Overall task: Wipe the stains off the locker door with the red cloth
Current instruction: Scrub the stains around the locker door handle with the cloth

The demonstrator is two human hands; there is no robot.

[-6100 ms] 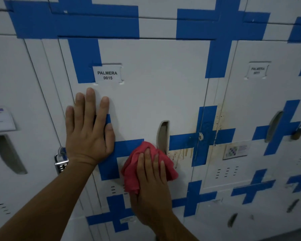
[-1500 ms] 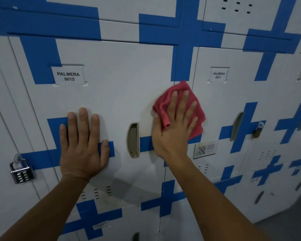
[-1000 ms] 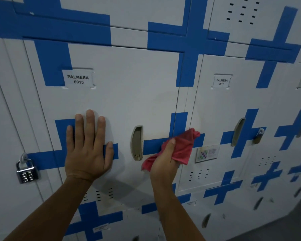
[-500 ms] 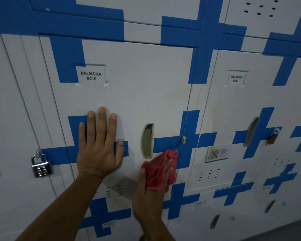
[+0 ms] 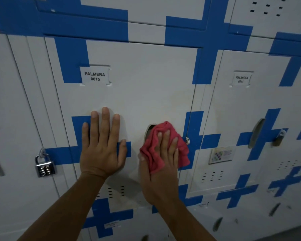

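Red cloth, crumpled, lying bunched against the locker door, under the right hand; covering most of the recessed handle slot, only its upper left edge showing past the folds. Spreading out past the fingertips above and to the outer side of the right hand, reaching the blue cross marking at the door's right edge.

Right hand: pressing the cloth flat to the door, fingers straight and slightly spread on top of the fabric, thumb lying along the cloth's near-left edge.

Left hand: resting flat on the same door just beside the right hand, palm down, fingers extended and slightly apart, holding nothing, lying over a blue band.

Name label reading PALMERA 0015: sitting well above the left hand's fingertips.

Combination padlock: hanging out beyond the left hand, on the neighbouring door's hasp.

Vent slots: showing below the left wrist.

Second label and small sticker: sitting on the next locker, out beyond the right hand.
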